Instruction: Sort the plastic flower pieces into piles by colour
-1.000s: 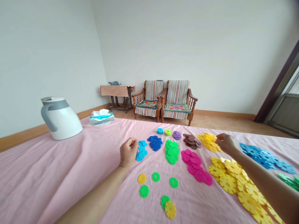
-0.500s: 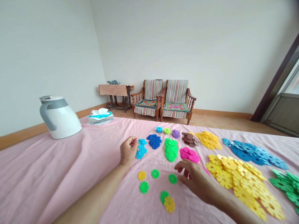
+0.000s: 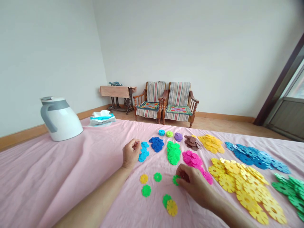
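Flat plastic flower-shaped discs lie sorted by colour on a pink cloth (image 3: 71, 177). My left hand (image 3: 130, 153) rests curled at the edge of the light blue pile (image 3: 143, 151), fingers pinched together; what they hold is hidden. My right hand (image 3: 193, 185) is lower down, fingers closed on a loose green disc (image 3: 175, 180). Other loose discs lie near it: a yellow one (image 3: 143, 179), a green one (image 3: 157, 177), another green one (image 3: 146, 190), and a green and yellow pair (image 3: 170, 204).
Piles of dark blue (image 3: 156, 144), green (image 3: 174, 152), pink (image 3: 196, 161), brown (image 3: 192, 142), yellow (image 3: 244, 183) and blue (image 3: 256, 155) discs fill the right side. A white jug (image 3: 60, 118) and tissue pack (image 3: 102, 118) stand at the far left. Two wooden chairs (image 3: 166, 103) are beyond.
My right hand came back from the far yellow pile, down and left to the loose discs, and closed on a green one. My left hand stayed by the light blue pile.
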`<state>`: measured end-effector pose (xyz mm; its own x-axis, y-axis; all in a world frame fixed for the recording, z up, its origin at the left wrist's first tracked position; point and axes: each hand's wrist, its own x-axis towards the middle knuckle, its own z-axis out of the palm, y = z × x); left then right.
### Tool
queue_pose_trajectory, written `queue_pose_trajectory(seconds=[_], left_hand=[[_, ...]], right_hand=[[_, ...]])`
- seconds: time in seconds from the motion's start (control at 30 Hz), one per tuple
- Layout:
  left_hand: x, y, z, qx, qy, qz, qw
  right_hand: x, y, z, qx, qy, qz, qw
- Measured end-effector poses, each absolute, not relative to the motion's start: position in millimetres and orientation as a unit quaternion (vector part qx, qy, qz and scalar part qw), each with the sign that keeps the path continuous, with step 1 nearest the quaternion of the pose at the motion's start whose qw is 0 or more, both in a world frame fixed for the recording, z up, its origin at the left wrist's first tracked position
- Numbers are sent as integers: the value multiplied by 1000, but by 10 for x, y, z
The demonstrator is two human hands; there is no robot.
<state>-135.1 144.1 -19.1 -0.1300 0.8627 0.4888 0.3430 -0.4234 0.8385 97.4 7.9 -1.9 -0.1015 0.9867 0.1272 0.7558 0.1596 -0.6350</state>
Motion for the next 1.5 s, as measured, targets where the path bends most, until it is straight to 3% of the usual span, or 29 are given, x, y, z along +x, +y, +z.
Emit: queue_pose_trajectory(seconds=[0.33,0.6,1.13,1.5], left_hand=[[-1332,1360,-97,611,492,576,231],[-1347,1411,-165,612,492,570,243],[-1348,1406,-158,606,492,564,269],[-1344,1394,-145,611,490,565,259]], right_hand=[[1352,845,44,-682,-663,76,299],[2472,1482,-6,-749,-630,-32,202],[2769,1952,-158,-686,-725,-58,21],[2705,1919,-172,-697,-711,-66,57]])
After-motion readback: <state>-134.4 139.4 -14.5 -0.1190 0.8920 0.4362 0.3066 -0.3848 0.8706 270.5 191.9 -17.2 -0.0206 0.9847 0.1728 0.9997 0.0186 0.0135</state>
